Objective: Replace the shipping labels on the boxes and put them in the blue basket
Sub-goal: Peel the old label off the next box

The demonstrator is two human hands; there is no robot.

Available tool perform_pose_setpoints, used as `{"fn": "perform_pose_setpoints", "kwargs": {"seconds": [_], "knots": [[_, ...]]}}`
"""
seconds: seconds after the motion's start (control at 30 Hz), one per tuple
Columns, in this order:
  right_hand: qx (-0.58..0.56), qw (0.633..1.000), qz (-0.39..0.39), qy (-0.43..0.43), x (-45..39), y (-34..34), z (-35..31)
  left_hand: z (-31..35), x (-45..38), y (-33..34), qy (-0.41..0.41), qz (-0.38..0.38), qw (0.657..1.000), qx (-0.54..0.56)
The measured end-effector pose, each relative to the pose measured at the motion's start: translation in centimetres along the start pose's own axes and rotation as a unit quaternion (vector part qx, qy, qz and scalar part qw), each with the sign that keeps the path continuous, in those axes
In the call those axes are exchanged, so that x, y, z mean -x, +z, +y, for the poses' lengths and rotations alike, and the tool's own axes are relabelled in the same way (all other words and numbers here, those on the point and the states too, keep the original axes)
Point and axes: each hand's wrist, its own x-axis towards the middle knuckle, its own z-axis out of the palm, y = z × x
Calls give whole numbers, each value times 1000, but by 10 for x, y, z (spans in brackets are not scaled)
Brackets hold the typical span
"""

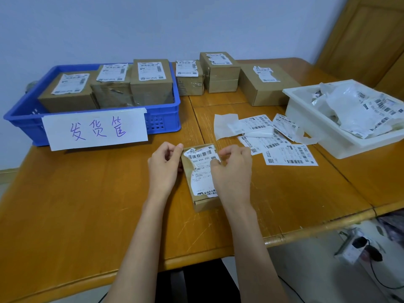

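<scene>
A small cardboard box [202,203] lies on the wooden table in front of me, with a torn white shipping label [202,167] on its top. My left hand [164,169] grips the box's far left corner. My right hand [234,171] pinches the label's right edge with curled fingers. The blue basket [161,121] stands at the back left, a white paper sign taped to its front. Three labelled boxes [150,82] sit inside it. Loose new labels [288,156] lie on the table to the right of my hands.
Three more boxes [220,71] with torn labels stand at the back middle. A white tray [323,127] at the right holds crumpled label scraps. The table's front edge runs just below my forearms. A power strip and cables lie on the floor at the lower right.
</scene>
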Motion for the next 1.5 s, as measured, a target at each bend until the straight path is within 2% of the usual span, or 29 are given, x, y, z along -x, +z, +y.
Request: {"fn": "perform_pose_setpoints", "kwargs": {"seconds": [0.17, 0.53, 0.67, 0.87, 0.93, 1.0, 1.13, 1.2, 1.37, 1.5], "knots": [[20, 999, 37, -30, 2, 1, -2, 2, 1, 2, 14, -22, 999, -37], [7, 998, 39, -42, 0, 3, -1, -2, 1, 4, 40, -31, 996, -77], [53, 997, 29, -47, -1, 5, -3, -1, 2, 6, 60, -30, 993, -95], [117, 979, 25, -163, 9, 12, -11, -2, 1, 6, 70, -19, 992, -103], [69, 986, 42, -146, 10, 11, -13, -2, 1, 6, 69, -24, 992, -100], [16, 992, 83, -92, 7, 9, -10, 0, 2, 6, 62, -29, 993, -97], [27, 999, 30, 5, 2, 5, -5, 2, 2, 6, 49, -35, 994, -94], [57, 998, 22, -7, 3, 5, -6, 1, 2, 6, 48, -34, 994, -89], [119, 988, 58, -78, 8, 9, -8, 0, 1, 7, 54, -26, 993, -98], [133, 987, 14, -86, 9, 7, -10, 0, 2, 6, 56, -27, 993, -99]]}}
